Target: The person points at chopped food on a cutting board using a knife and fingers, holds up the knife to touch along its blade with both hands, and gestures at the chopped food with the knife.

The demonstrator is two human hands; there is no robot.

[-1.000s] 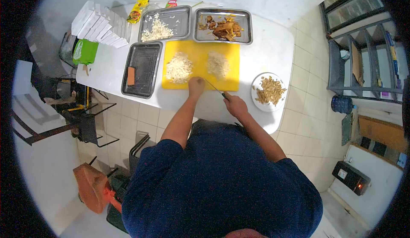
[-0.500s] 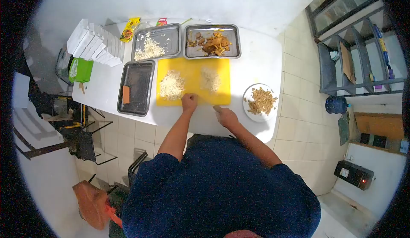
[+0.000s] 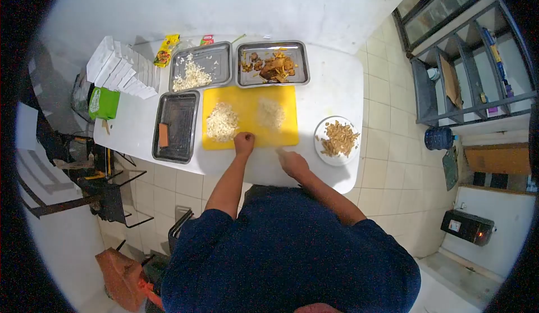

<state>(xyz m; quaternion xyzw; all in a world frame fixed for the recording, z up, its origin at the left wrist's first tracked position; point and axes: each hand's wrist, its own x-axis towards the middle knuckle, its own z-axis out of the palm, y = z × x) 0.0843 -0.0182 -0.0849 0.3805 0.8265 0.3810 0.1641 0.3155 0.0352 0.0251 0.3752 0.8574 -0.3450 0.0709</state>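
A grey shelf is standing beyond the counter's right edge; toward the front edge, the left hand is pressing its fingers together; the right hand's I cannot tell.

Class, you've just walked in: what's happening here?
A person in a dark blue shirt works at a white table. The curled left hand is at the near edge of a yellow rectangular cutting board, beside a pale chopped pile. A second pale pile lies farther right. The right hand is just off that edge, too blurred to show what it holds. A round white plate of brown pieces stands to the right.
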